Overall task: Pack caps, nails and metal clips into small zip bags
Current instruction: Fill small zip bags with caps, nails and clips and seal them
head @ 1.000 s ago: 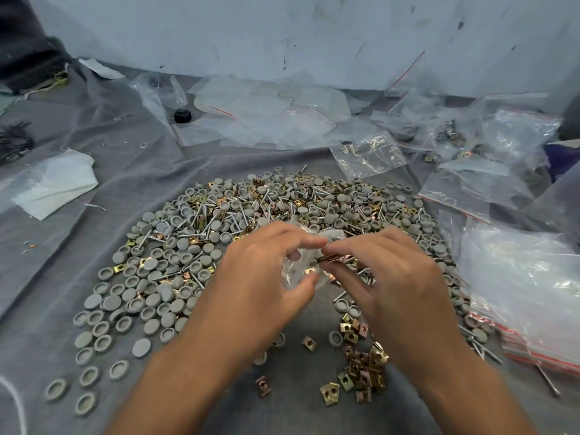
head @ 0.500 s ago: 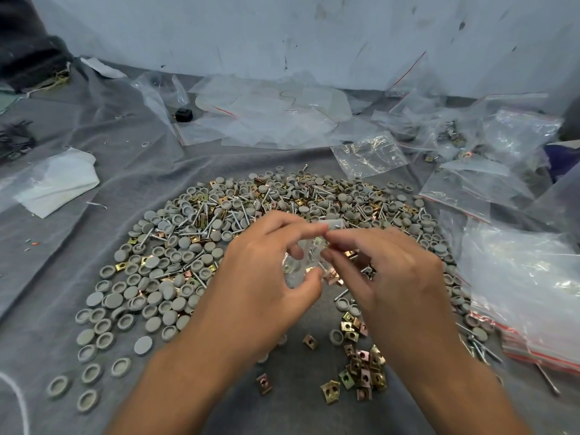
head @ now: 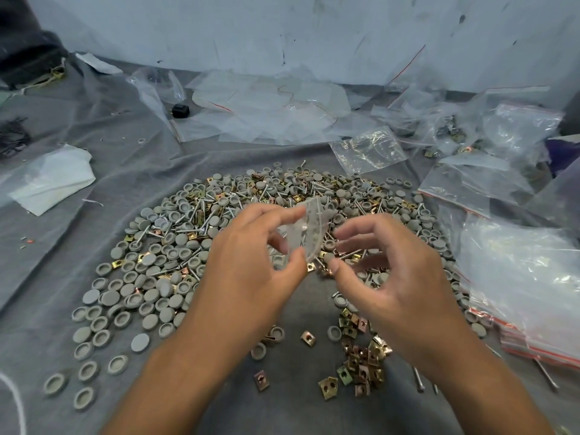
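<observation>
A small clear zip bag [head: 309,233] is pinched between the thumb and fingers of my left hand [head: 251,265], held above a wide heap of grey caps [head: 150,277], nails [head: 194,211] and brass metal clips [head: 361,362] on grey cloth. My right hand [head: 383,277] hovers just right of the bag with loosely curled fingers. It is motion-blurred and seems to hold nothing. The bag's contents are hard to make out.
Larger clear zip bags with red seals [head: 527,293] lie at the right. More empty and filled bags [head: 367,149] are strewn at the back before the wall. White folded plastic [head: 50,180] lies at the left. A small black object [head: 180,110] sits at the back.
My right hand has let go of the bag and drawn a little to the right. My left hand has lifted the bag slightly and turned it more upright.
</observation>
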Available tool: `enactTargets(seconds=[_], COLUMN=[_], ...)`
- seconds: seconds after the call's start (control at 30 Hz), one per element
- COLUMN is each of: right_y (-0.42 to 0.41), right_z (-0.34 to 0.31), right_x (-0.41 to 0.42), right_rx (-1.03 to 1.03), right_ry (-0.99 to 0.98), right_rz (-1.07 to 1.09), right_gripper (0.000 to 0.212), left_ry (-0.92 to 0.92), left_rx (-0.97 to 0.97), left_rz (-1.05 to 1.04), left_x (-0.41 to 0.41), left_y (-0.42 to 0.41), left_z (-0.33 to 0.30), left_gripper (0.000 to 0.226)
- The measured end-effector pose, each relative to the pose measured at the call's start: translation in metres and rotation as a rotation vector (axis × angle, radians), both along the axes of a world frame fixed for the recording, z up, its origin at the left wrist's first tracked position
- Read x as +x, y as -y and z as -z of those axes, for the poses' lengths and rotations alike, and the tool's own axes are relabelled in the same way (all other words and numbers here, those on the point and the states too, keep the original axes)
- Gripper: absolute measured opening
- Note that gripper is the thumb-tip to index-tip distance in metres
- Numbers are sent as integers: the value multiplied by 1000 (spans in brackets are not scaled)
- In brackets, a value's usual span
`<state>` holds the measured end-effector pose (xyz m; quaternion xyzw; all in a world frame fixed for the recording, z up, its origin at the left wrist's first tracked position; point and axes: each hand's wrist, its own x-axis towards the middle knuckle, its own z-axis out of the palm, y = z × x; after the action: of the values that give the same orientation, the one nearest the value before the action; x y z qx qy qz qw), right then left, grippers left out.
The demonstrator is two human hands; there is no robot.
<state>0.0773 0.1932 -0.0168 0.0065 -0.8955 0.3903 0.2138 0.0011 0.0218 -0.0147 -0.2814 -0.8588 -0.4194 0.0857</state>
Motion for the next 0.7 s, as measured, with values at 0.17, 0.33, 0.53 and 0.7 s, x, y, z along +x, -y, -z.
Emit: enactTargets(seconds=[0.17,0.33,0.53,0.7], right_y=[-8,9,7,-1], right_z=[11,21,20,10], right_x=[-4,-6,-6,-8], right_rx=[423,562,423,107], right_ry=[520,529,505,65], right_rz=[-127,-239,-255,-74], right_gripper=[43,49,10,17], left_ry=[-17,-90,-121,-121], left_rx=[47,115,4,-74], left_rz=[-35,-82,-80,-7], left_x=[0,1,2,1], left_y=[3,5,9,7], left_z=[-3,-10,-10,-2], left_gripper=[50,51,52,54])
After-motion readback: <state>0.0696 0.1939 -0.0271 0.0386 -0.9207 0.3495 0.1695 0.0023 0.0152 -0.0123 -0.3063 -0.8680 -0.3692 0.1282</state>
